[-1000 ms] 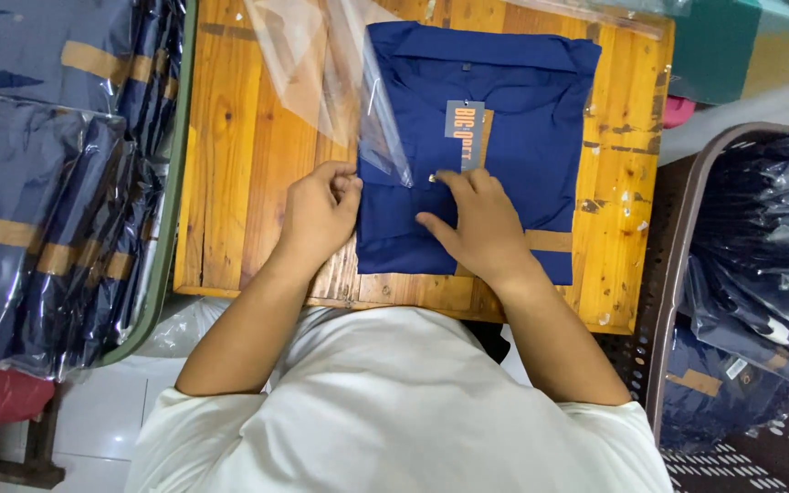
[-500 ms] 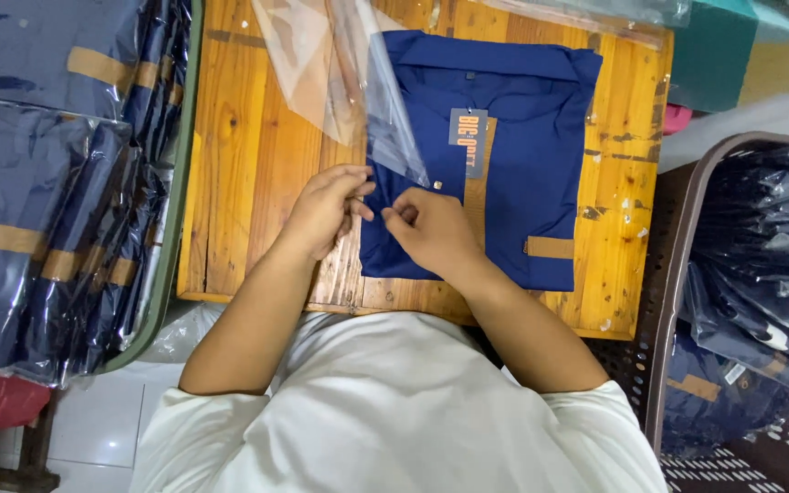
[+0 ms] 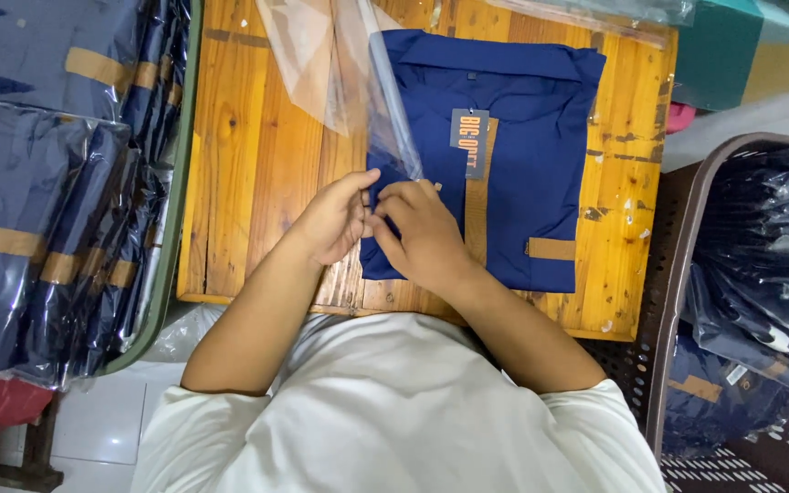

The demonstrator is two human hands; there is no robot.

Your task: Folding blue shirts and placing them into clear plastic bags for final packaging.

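Both the left hand (image 3: 332, 222) and right hand (image 3: 424, 239) pinch the clear bag's (image 3: 344, 64) mouth at the folded navy shirt's (image 3: 522, 155) lower corner, so bagging is apparently starting and calls for spreading that opening.

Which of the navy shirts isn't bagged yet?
The folded shirt on the wooden table, under both hands. The stacks at left and in the basket are in plastic.

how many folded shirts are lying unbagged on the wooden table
1. A single navy folded shirt lies on the wooden table, right of centre, under both hands. The bagged shirts stacked to the left and in the basket to the right are off the table.
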